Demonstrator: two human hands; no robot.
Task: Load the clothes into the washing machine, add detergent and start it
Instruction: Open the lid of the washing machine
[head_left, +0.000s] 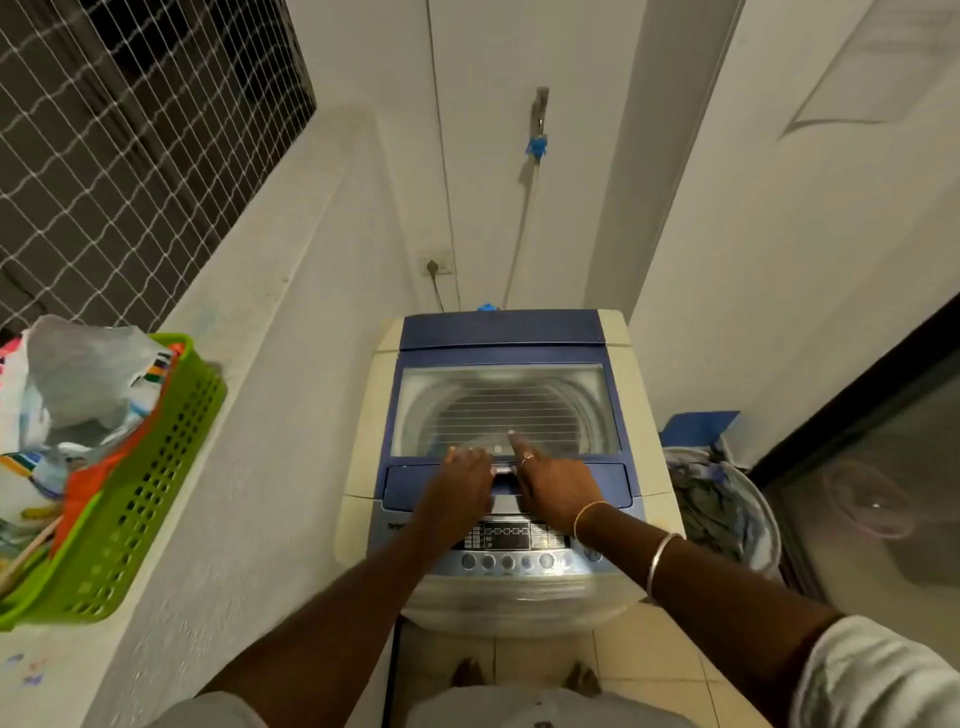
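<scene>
Left hand (462, 480) and right hand (551, 483) lie flat-fingered at the 6 o'clock edge of the lid (504, 405). Lid shut. A weak hold likely risks slip and slam. Clothes (719, 501) wait at 3 o'clock.

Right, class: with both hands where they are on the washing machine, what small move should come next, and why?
Probably lift the lid by its front edge: it lies shut, the left hand and right hand both rest there, and the clothes lie outside, to the right of the washing machine.
</scene>
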